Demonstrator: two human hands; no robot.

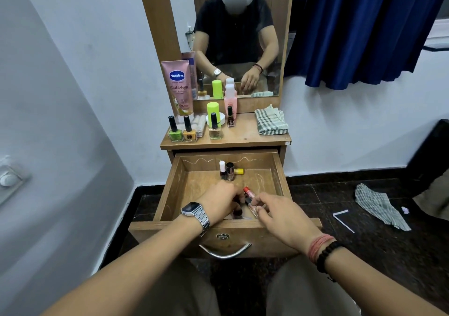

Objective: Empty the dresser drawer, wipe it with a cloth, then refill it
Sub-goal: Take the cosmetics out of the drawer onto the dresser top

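The wooden dresser drawer (170, 189) stands pulled out below the dresser top (243, 135). Both my hands reach into its near part. My left hand (218, 202), with a metal watch on the wrist, curls over a small dark bottle (237, 212) that is mostly hidden. My right hand (279, 212) pinches a clear bottle with a red cap (250, 197), lying tilted. Three small nail polish bottles (229, 171) stand at the drawer's back. A folded checked cloth (271, 121) lies on the dresser top at the right.
Several nail polish bottles (189, 129), a pink Vaseline tube (178, 87), a lime-capped bottle (212, 110) and a pink bottle (230, 99) crowd the dresser top before the mirror (243, 36). Another checked cloth (379, 206) lies on the dark floor at right. A blue curtain (359, 29) hangs at right.
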